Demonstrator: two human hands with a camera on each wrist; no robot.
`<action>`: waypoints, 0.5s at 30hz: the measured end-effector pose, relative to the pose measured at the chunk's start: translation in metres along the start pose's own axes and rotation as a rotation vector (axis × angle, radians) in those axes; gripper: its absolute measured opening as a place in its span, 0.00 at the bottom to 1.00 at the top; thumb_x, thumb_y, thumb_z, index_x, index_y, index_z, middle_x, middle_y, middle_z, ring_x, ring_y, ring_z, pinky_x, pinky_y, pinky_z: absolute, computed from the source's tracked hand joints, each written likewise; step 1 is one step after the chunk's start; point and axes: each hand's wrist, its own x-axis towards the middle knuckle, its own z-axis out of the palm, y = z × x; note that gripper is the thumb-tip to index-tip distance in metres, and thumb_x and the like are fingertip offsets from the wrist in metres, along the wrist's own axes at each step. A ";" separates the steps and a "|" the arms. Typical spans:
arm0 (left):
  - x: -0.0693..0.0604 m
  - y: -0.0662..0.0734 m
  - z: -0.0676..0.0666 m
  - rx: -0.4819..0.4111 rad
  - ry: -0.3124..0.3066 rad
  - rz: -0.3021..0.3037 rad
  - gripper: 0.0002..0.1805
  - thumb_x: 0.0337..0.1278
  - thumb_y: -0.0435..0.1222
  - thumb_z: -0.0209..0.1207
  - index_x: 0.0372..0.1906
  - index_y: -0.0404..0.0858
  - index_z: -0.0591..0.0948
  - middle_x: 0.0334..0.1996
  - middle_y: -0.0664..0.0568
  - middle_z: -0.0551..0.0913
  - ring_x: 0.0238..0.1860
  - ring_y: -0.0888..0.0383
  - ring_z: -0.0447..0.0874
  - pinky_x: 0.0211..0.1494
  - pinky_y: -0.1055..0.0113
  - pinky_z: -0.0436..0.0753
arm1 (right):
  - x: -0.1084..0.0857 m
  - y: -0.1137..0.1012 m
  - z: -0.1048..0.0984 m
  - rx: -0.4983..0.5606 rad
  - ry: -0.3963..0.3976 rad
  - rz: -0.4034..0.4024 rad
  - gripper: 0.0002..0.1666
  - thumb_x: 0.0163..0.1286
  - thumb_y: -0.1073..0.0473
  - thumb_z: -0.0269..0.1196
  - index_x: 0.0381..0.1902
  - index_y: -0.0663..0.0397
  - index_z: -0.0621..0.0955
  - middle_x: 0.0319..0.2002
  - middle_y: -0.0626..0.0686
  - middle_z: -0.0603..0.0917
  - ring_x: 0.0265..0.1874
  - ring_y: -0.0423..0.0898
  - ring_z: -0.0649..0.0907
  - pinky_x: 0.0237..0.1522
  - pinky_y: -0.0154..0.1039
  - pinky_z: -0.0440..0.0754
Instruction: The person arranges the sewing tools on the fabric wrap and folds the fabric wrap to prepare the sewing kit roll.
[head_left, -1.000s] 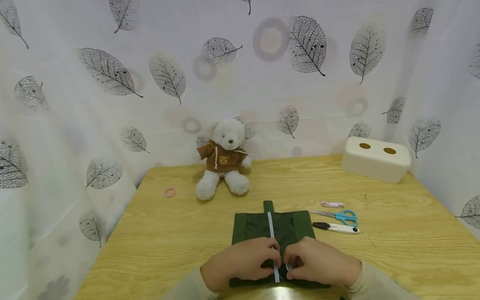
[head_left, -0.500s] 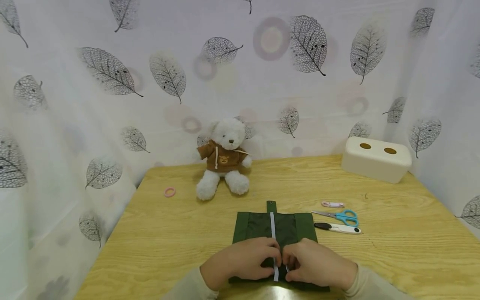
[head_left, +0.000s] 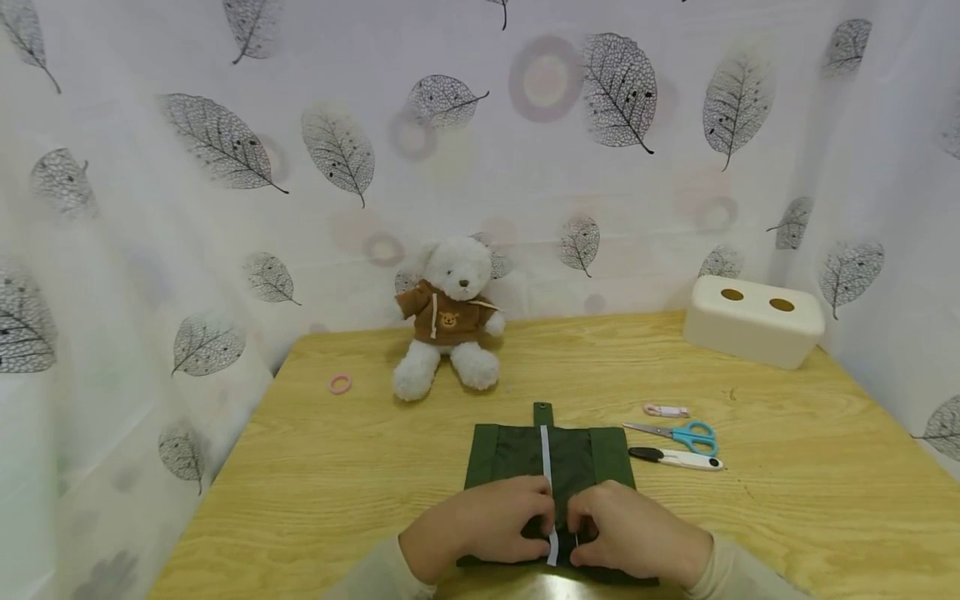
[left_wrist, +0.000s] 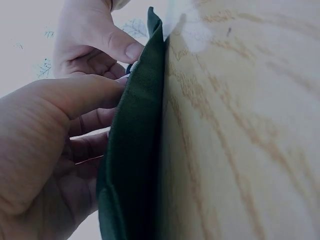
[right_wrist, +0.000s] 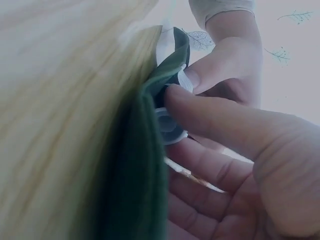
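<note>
A dark green fabric cover (head_left: 611, 454) with a snap tab lies spread on the table, its front part under both hands. Down its middle runs a narrow white strip (head_left: 546, 458). My left hand (head_left: 502, 521) has curled fingers at the strip's lower part and pinches it there, as the right wrist view also shows. Just right of the strip, my right hand (head_left: 637, 529) holds a small round translucent white piece (right_wrist: 170, 127) between thumb and fingers, close against the fabric. The exact kind of this piece is unclear, and the fingers hide part of it.
Right of the cover lie blue-handled scissors (head_left: 693, 435), a black-and-white cutter-like tool (head_left: 678, 458) and a small pink-and-white bundle (head_left: 666, 411). Farther back are a teddy bear (head_left: 446, 321), a pink ring (head_left: 340, 384) and a cream box (head_left: 750, 329) with two holes.
The cover has shifted slightly right. My left fingertips have drawn a little left along the strip. The white piece in my right hand has turned, showing only a thin edge in the head view.
</note>
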 end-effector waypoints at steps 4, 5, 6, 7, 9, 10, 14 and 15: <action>0.000 0.001 -0.001 0.064 0.013 0.025 0.04 0.65 0.43 0.65 0.34 0.50 0.83 0.40 0.65 0.75 0.39 0.73 0.70 0.44 0.84 0.70 | 0.002 -0.001 0.000 -0.042 0.014 -0.001 0.08 0.57 0.55 0.77 0.32 0.44 0.86 0.29 0.34 0.81 0.27 0.30 0.77 0.28 0.32 0.77; 0.000 0.002 -0.001 0.075 0.019 0.026 0.05 0.65 0.43 0.66 0.34 0.50 0.83 0.40 0.65 0.75 0.40 0.73 0.71 0.44 0.84 0.70 | 0.002 -0.001 0.000 -0.059 0.021 -0.006 0.08 0.57 0.55 0.77 0.32 0.44 0.86 0.30 0.35 0.81 0.28 0.30 0.77 0.28 0.32 0.78; 0.000 0.001 -0.001 0.082 0.024 0.023 0.05 0.65 0.43 0.66 0.34 0.50 0.83 0.40 0.65 0.75 0.40 0.73 0.71 0.44 0.84 0.70 | 0.003 -0.001 0.000 -0.070 0.027 -0.009 0.08 0.57 0.55 0.77 0.32 0.44 0.86 0.31 0.35 0.82 0.29 0.30 0.77 0.29 0.33 0.78; 0.000 0.001 -0.001 0.088 0.029 0.020 0.05 0.65 0.43 0.66 0.34 0.50 0.83 0.40 0.64 0.75 0.40 0.73 0.71 0.44 0.84 0.70 | 0.003 -0.001 0.000 -0.086 0.034 -0.013 0.09 0.57 0.55 0.77 0.32 0.44 0.86 0.32 0.36 0.82 0.30 0.31 0.78 0.30 0.33 0.78; 0.000 0.001 -0.001 0.087 0.035 0.009 0.05 0.65 0.44 0.65 0.34 0.50 0.83 0.41 0.64 0.75 0.39 0.73 0.71 0.44 0.84 0.71 | 0.004 -0.001 0.000 -0.113 0.046 -0.019 0.09 0.58 0.54 0.77 0.33 0.43 0.86 0.34 0.36 0.82 0.32 0.31 0.78 0.32 0.33 0.79; 0.000 0.000 0.000 0.084 0.037 0.004 0.05 0.66 0.44 0.65 0.34 0.50 0.82 0.41 0.64 0.75 0.40 0.73 0.71 0.44 0.83 0.71 | 0.004 -0.001 0.001 -0.123 0.050 -0.020 0.09 0.58 0.55 0.77 0.33 0.43 0.85 0.34 0.37 0.81 0.33 0.31 0.78 0.32 0.33 0.79; 0.000 -0.002 0.002 0.053 0.037 -0.013 0.05 0.67 0.45 0.64 0.36 0.50 0.81 0.42 0.65 0.75 0.39 0.73 0.71 0.44 0.82 0.72 | 0.004 -0.003 0.001 -0.159 0.053 -0.019 0.10 0.58 0.54 0.76 0.33 0.42 0.84 0.34 0.36 0.79 0.32 0.31 0.76 0.31 0.34 0.78; 0.000 -0.002 0.002 0.048 0.037 -0.016 0.05 0.67 0.45 0.64 0.37 0.50 0.81 0.42 0.65 0.75 0.39 0.73 0.71 0.44 0.82 0.72 | 0.004 -0.003 0.001 -0.169 0.052 -0.020 0.10 0.59 0.54 0.76 0.34 0.42 0.84 0.34 0.36 0.79 0.32 0.31 0.75 0.31 0.34 0.77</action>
